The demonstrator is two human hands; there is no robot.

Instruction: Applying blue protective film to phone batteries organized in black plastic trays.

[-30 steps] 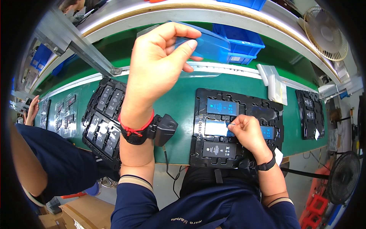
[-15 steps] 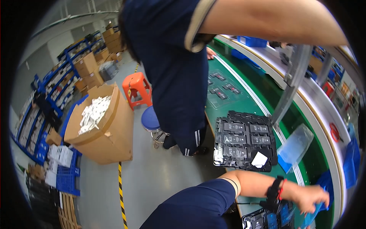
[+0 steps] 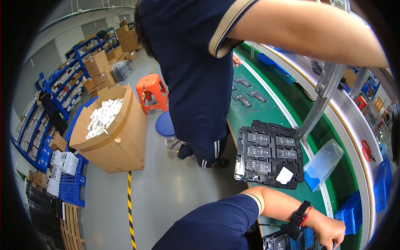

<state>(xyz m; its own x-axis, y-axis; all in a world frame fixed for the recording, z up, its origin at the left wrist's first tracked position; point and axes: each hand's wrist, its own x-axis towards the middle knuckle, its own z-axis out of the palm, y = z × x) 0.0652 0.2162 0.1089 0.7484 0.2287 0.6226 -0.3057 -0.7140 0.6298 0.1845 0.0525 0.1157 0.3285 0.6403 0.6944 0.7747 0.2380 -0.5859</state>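
Observation:
My left hand [image 3: 330, 231] reaches in at the lower right, a black wrist strap [image 3: 299, 214] and a red cord on its wrist. Its fingers curl downward, closed; whatever lies between the fingertips is too hidden at the lower edge to name. Beside it, partly cut off, lies a black tray [image 3: 277, 241] with dark and blue flat pieces. Farther up the bench, another black tray [image 3: 268, 175] holds several flat black battery-like pieces [image 3: 258, 152] and a white paper piece [image 3: 284, 175]. My right hand is out of view.
A co-worker [image 3: 196, 83] in dark blue stands close, one arm stretched across the top right. Blue bins [image 3: 350, 212], a clear-and-blue plastic sleeve [image 3: 323, 164], a metal post [image 3: 321, 98] and red scissors [image 3: 367, 151] line the bench. A carton [image 3: 125, 146], orange stool [image 3: 151, 93] and blue stool [image 3: 165, 125] stand left.
My left hand has moved down and slightly left, away from the blue bin, and its fingers now curl downward. The blue sheet-like thing near it no longer shows. The view has shifted slightly.

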